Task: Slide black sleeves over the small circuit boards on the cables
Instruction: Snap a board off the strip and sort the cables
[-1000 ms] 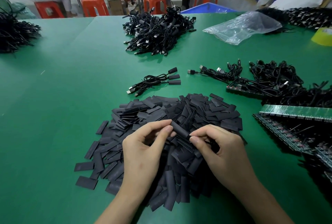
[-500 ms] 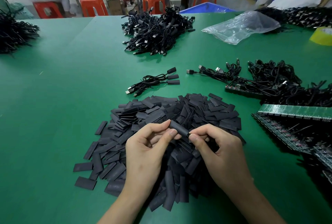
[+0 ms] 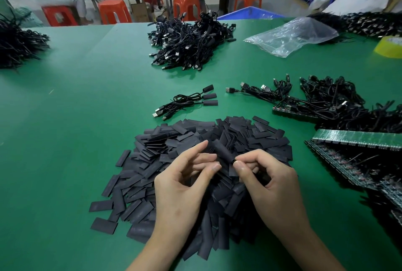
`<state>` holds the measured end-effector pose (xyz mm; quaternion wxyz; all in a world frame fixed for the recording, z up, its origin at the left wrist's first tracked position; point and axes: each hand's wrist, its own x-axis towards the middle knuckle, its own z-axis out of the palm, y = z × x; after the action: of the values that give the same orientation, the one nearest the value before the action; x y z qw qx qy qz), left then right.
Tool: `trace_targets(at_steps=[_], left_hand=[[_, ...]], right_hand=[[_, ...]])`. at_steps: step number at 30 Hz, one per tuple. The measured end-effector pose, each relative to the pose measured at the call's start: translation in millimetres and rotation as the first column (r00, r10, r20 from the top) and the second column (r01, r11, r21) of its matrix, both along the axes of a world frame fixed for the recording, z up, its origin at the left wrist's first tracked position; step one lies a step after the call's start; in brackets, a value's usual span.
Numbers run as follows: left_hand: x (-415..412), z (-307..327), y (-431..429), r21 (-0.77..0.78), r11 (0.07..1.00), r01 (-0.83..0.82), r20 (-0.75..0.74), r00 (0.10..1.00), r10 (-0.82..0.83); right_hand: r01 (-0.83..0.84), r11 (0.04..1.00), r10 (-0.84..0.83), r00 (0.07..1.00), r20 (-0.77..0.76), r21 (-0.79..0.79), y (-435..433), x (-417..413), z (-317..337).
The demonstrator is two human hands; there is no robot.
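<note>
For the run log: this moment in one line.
left hand: holds black sleeve | right hand: pinches its near end | below: sleeve pile

Two hands: left hand (image 3: 180,188), right hand (image 3: 276,186). One sleeve heap (image 3: 152,175). Three sleeved cables (image 3: 187,102). One plastic bag (image 3: 291,33).

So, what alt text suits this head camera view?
A left hand and right hand pinch a black tubular sleeve over a heap of flat black sleeves on a green table. Black cables and green circuit-board strips lie beyond.
</note>
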<state>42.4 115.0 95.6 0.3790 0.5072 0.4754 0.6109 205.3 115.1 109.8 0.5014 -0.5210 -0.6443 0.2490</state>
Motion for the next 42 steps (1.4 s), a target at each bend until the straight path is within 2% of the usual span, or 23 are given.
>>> trace_targets(at_steps=[2,4,6,8,11,14,16,18,21,23,25,28,30,32,36,38,42], left_hand=[[-1.1,-0.8,-0.4,0.024,1.0,0.019,-0.091,0.996,-0.017],[-1.7,-1.9,-1.0,0.121,0.99,0.07,-0.291,0.956,-0.032],[0.8,-3.3,-1.7,0.242,0.954,0.179,-0.518,0.855,-0.029],[7.6,-3.6,-1.4,0.264,0.923,0.281,-0.667,0.744,-0.036],[24.2,-2.6,-2.0,0.246,0.901,0.357,-0.752,0.656,-0.054],[34.0,3.9,-2.5,0.151,0.927,0.344,-0.7,0.699,-0.145],[31.4,11.6,-1.1,0.044,0.944,0.326,-0.606,0.76,-0.234],[20.7,20.2,6.3,-0.009,0.948,0.317,-0.53,0.803,-0.274],[-5.8,34.4,39.1,-0.008,0.985,0.171,-0.559,0.816,-0.146],[-28.0,41.9,73.3,0.045,0.999,0.013,-0.69,0.724,0.021],[-46.9,48.1,109.1,0.058,0.994,-0.094,-0.82,0.563,0.101],[-70.5,49.6,152.6,0.045,0.982,-0.183,-0.95,0.296,0.099],[-80.1,45.9,168.9,0.046,0.975,-0.216,-0.982,0.172,0.084],[-87.1,40.4,176.4,0.039,0.971,-0.238,-0.994,0.088,0.062],[-87.5,36.7,179.4,-0.025,0.963,-0.268,-0.999,-0.013,-0.03],[-69.6,42.2,177.5,-0.04,0.975,-0.22,-0.999,0.005,-0.04],[-3.3,57.0,168.8,0.0,1.0,0.004,-0.996,0.093,0.0]], right_hand=[[0.0,1.0,-0.001,0.995,-0.102,-0.01,0.2,3.0,5.3],[-0.019,1.0,0.014,0.954,-0.299,-0.015,-0.3,7.6,14.1],[-0.054,0.999,0.049,0.857,-0.513,0.005,-2.1,11.3,24.9],[-0.114,0.994,0.082,0.714,-0.695,0.0,-3.6,12.9,34.4],[-0.199,0.979,0.069,0.525,-0.848,-0.043,-0.5,11.4,39.7],[-0.2,0.978,0.039,0.447,-0.894,-0.057,6.9,12.9,36.5],[-0.169,0.984,0.03,0.494,-0.869,-0.062,13.5,16.7,32.4],[-0.092,0.99,-0.025,0.614,-0.789,-0.103,18.9,23.1,25.2],[0.06,0.987,-0.141,0.767,-0.626,-0.148,25.8,34.7,9.4],[0.123,0.981,-0.187,0.812,-0.553,-0.151,29.4,38.4,0.8],[0.157,0.976,-0.214,0.828,-0.518,-0.152,32.3,40.9,-6.1],[0.18,0.97,-0.236,0.848,-0.474,-0.162,36.2,40.1,-14.2],[0.184,0.968,-0.242,0.856,-0.456,-0.168,37.1,41.0,-17.6],[0.189,0.966,-0.249,0.862,-0.442,-0.177,37.4,42.5,-18.6],[0.204,0.962,-0.264,0.869,-0.42,-0.182,38.9,43.7,-21.1],[0.221,0.957,-0.28,0.877,-0.391,-0.188,39.4,43.1,-23.0],[0.249,0.954,-0.29,0.912,-0.29,-0.169,37.9,40.1,-25.9]])
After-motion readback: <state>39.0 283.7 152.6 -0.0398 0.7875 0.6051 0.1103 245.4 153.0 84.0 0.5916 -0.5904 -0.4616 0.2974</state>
